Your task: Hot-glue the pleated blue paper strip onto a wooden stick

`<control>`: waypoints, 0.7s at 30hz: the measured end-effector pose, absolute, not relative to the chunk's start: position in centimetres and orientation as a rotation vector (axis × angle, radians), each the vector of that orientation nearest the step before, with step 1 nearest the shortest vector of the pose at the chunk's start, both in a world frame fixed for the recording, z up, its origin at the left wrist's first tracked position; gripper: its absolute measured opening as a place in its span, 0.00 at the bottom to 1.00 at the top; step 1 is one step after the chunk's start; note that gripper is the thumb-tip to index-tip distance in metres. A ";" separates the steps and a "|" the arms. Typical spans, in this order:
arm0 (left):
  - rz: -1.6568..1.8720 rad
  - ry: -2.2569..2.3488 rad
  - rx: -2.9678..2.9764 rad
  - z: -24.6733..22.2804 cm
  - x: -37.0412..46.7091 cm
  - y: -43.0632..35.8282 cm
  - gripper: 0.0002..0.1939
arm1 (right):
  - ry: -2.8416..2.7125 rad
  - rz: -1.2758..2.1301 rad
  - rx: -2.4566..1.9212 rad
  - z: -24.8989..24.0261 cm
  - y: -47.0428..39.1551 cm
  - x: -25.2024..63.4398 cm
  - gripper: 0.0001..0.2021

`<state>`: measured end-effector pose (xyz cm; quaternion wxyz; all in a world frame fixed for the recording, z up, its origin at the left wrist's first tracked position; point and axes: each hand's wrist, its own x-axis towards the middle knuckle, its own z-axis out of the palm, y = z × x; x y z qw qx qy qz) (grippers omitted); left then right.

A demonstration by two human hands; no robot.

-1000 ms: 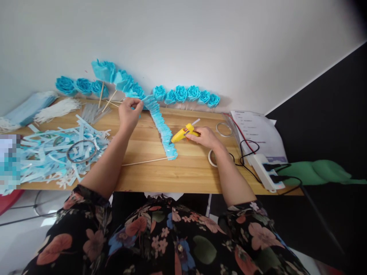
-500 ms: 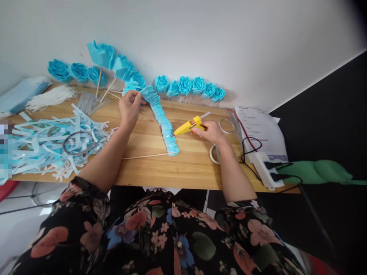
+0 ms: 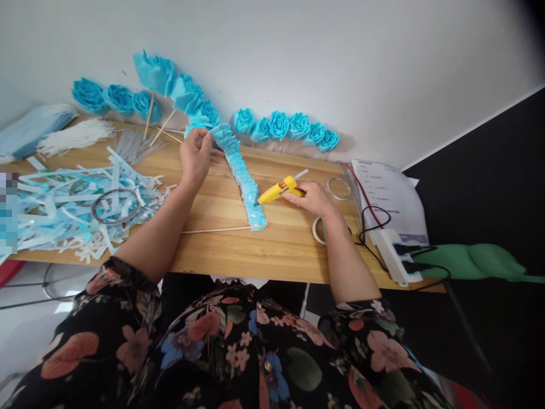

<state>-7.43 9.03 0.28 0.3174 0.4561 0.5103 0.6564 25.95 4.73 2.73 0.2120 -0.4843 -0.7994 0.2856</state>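
Note:
A long pleated strip of blue crepe paper (image 3: 242,176) runs down the table toward me. Its far end is pinched between the thumb and fingers of my left hand (image 3: 196,156). My right hand (image 3: 313,197) grips a yellow hot glue gun (image 3: 276,191), whose nozzle points left at the strip's lower edge; whether it touches cannot be made out. A glue stick (image 3: 301,174) pokes from the gun's back. Against the strip's near end lies a thin wooden stick (image 3: 219,230), pointing left.
Blue paper flowers (image 3: 279,125) line the wall, some on sticks. Paper scraps (image 3: 63,210) and a ring (image 3: 114,206) cover the left side. Tape rolls (image 3: 318,230), printed sheets (image 3: 389,199) and a power strip (image 3: 395,255) with black cords lie right, beside a green object (image 3: 472,261).
The glue gun has tipped slightly, its nozzle still by the strip's lower part. My left hand keeps its pinch on the far end. The whole view has shifted a little.

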 end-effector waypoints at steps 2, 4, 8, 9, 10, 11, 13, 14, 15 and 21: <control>1.755 1.289 1.242 -0.7 -7.8 9.7 0.16 | -2.191 0.812 -1.326 2.9 4.7 26.1 0.27; 1.792 1.245 1.279 -1.6 -8.2 10.6 0.23 | -2.139 0.819 -1.316 3.1 4.8 26.3 0.28; 1.840 1.190 1.349 -2.9 -8.7 11.7 0.29 | -2.114 0.750 -1.294 3.3 4.7 26.4 0.27; 1.844 1.190 1.361 -3.0 -8.8 11.8 0.29 | -2.127 0.730 -1.291 3.2 4.7 26.3 0.27; 1.844 1.191 1.370 -3.1 -8.8 11.8 0.28 | -2.143 0.716 -1.290 3.1 4.7 26.2 0.27; 1.840 1.194 1.378 -3.2 -8.8 11.8 0.28 | -2.157 0.705 -1.294 3.0 4.7 26.1 0.27; 1.825 1.199 1.391 -3.2 -8.8 11.7 0.26 | -2.183 0.671 -1.313 2.7 4.7 25.9 0.27; 1.818 1.203 1.394 -3.2 -8.8 11.7 0.25 | -2.194 0.646 -1.328 2.6 4.7 25.8 0.27; 1.814 1.207 1.394 -3.2 -8.8 11.7 0.25 | -2.205 0.625 -1.343 2.4 4.8 25.8 0.26; 1.843 1.212 1.392 -3.4 -8.8 11.8 0.24 | -2.248 0.591 -1.371 2.0 5.0 25.8 0.25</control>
